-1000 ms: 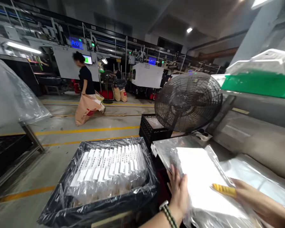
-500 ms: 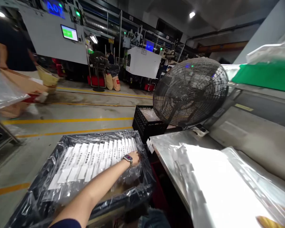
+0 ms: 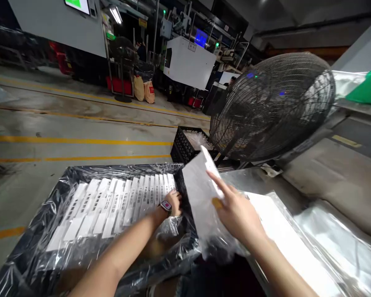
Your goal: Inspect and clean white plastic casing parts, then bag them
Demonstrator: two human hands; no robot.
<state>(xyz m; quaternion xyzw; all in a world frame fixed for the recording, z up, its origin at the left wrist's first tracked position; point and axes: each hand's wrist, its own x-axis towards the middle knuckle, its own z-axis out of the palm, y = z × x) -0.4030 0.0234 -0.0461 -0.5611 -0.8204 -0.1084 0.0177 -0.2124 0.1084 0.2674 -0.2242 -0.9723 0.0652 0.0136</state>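
One bin [image 3: 54, 206], lined with dark film, stands near left. It contains one row of white panels [image 3: 96, 202], upright and side by side; more than ten are visible, exact count indeterminate. The left hand [image 3: 173, 202], bearing one watch [image 3: 166, 205], is at the row's right end with fingers curled; whether it grips a panel cannot be told. The left forearm covers part of the bin's near interior.

The right hand [image 3: 235, 208] holds one bagged panel [image 3: 195, 187], tilted, between the bin and the table [image 3: 235, 178]. One yellow finger cover [image 3: 217, 203] is on this hand. A white stack [image 3: 289, 231] lies on the table, right, partly behind the right forearm; its layers cannot be counted.

Beyond stand one black crate [image 3: 179, 144] and, to its right, one large fan [image 3: 275, 111]. The fan obstructs the view behind it; the bagged panel's top overlaps the crate. Farther off are two paper bags [image 3: 139, 88] and two white machines [image 3: 188, 62].
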